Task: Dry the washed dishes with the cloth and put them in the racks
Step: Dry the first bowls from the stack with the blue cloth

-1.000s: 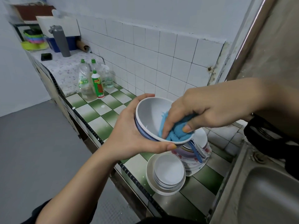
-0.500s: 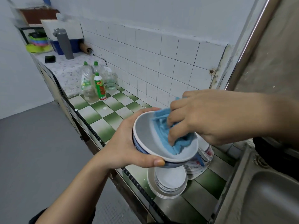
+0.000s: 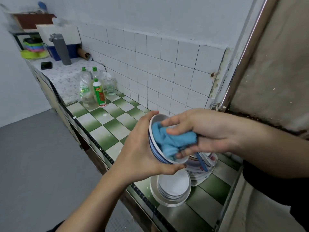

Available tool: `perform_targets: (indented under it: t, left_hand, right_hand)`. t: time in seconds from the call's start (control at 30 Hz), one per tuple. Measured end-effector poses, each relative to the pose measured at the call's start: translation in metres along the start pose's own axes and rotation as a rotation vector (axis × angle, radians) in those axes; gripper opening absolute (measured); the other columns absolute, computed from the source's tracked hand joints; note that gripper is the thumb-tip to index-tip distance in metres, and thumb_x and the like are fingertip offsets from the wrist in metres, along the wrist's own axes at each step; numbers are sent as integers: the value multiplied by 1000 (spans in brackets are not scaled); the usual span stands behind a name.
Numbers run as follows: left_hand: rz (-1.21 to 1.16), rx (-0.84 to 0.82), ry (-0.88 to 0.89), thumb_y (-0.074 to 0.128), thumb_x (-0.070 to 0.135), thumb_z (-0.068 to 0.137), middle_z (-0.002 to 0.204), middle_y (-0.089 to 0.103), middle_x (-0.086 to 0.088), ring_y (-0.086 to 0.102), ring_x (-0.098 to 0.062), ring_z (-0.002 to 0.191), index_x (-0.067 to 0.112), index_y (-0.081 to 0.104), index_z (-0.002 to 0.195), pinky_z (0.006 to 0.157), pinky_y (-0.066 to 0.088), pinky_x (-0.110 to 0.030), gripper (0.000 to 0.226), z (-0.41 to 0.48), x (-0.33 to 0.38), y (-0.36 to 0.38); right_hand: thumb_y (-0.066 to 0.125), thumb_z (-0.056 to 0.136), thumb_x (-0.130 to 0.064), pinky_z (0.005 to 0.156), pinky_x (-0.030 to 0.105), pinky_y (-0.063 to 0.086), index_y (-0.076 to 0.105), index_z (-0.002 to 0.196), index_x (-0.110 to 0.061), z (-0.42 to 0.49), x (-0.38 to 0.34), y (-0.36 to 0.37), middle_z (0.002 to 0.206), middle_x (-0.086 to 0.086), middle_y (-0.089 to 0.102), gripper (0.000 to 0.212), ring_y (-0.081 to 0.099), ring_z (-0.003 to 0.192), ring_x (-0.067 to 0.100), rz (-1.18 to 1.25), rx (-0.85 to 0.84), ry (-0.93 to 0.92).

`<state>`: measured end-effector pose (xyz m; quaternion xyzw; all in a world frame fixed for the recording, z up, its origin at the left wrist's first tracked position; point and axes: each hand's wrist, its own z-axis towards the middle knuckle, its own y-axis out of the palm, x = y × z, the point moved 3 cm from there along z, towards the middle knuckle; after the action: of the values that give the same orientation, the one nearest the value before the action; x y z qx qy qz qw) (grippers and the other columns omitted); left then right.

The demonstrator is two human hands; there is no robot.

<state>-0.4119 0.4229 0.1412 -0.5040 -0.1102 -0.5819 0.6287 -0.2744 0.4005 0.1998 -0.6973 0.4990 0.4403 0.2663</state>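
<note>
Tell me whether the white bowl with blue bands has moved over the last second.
Yes. The blue-banded white bowl stays over the stack of white bowls, but it has tipped: its mouth now faces more to the right.

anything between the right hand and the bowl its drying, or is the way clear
Only the blue cloth. The right hand grips it bunched and pushes it into the bowl, which the left hand holds tilted above the stacked dishes. Nothing else visible lies between hand and bowl.
</note>
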Motion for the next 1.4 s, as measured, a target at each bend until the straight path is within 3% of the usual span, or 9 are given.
perform_targets:
  t: [0.1, 0.17, 0.37, 0.6, 0.7, 0.93, 1.17, 1.3, 1.4]
  left_hand:
    - [116, 46, 70, 82, 57, 45, 130, 52, 3, 52, -12, 121, 20, 39, 138, 101, 43, -25, 109, -2, -2, 8]
    - [151, 62, 73, 79, 61, 47, 131, 51, 4, 50, -10, 122, 11, 39, 139, 100, 39, -16, 113, -3, -1, 10]
    - [115, 125, 154, 85, 52, 49, 129, 54, 1, 52, -13, 123, 32, 34, 132, 103, 39, -21, 100, -5, 4, 1]
    - [96, 126, 100, 81, 59, 46, 129, 55, 4, 54, -15, 122, 37, 32, 133, 103, 44, -34, 102, -9, 7, 0]
    - [66, 125, 84, 84, 55, 46, 130, 54, 6, 54, -15, 124, 27, 33, 138, 103, 45, -35, 109, -11, 7, 3]
    - [85, 46, 7, 79, 64, 41, 129, 54, 9, 55, -11, 121, 31, 28, 140, 98, 47, -29, 116, -13, 4, 10]
    - [93, 107, 106, 84, 52, 48, 130, 52, 12, 54, -11, 122, 15, 35, 140, 99, 46, -26, 110, -12, 10, 15]
    - [90, 48, 37, 83, 58, 41, 128, 56, 8, 56, -10, 118, 33, 28, 139, 96, 46, -25, 114, -13, 5, 13]
    - [63, 101, 54, 81, 56, 44, 129, 54, 10, 55, -9, 120, 30, 32, 138, 98, 44, -22, 110, -11, 9, 13]
  right_hand:
    - [46, 98, -2, 68, 39, 52, 60, 116, 3, 11, 11, -1, 108, 24, 64, 23, 63, 86, 33, 564, 173, 27]
    - [46, 98, -1, 67, 41, 53, 60, 115, 4, 17, 16, 1, 110, 25, 64, 23, 63, 86, 33, 621, 225, -29]
    - [49, 94, 5, 67, 38, 62, 67, 106, -8, 13, 20, 4, 98, 14, 72, 25, 71, 83, 24, 353, 115, -195]
    - [66, 84, 0, 74, 40, 61, 67, 106, -10, 10, 23, 2, 101, 16, 72, 24, 71, 91, 27, 143, 69, -271]
    - [60, 90, 3, 68, 38, 62, 67, 104, -10, 6, 25, 1, 100, 14, 72, 20, 71, 85, 23, 214, 184, -305]
    - [80, 77, -5, 74, 37, 60, 65, 103, -10, -2, 26, 0, 90, 15, 74, 30, 73, 82, 29, -305, 211, -392]
    - [78, 78, -3, 71, 33, 59, 66, 87, -15, 2, 28, -3, 86, 13, 74, 20, 71, 75, 20, -82, 448, -500]
    - [79, 77, -1, 80, 33, 58, 67, 89, -20, -3, 27, 2, 89, 11, 74, 25, 69, 79, 16, -418, 247, -445]
    - [76, 79, -2, 77, 34, 59, 66, 89, -17, 1, 31, -2, 85, 7, 75, 21, 71, 78, 18, -111, 429, -507]
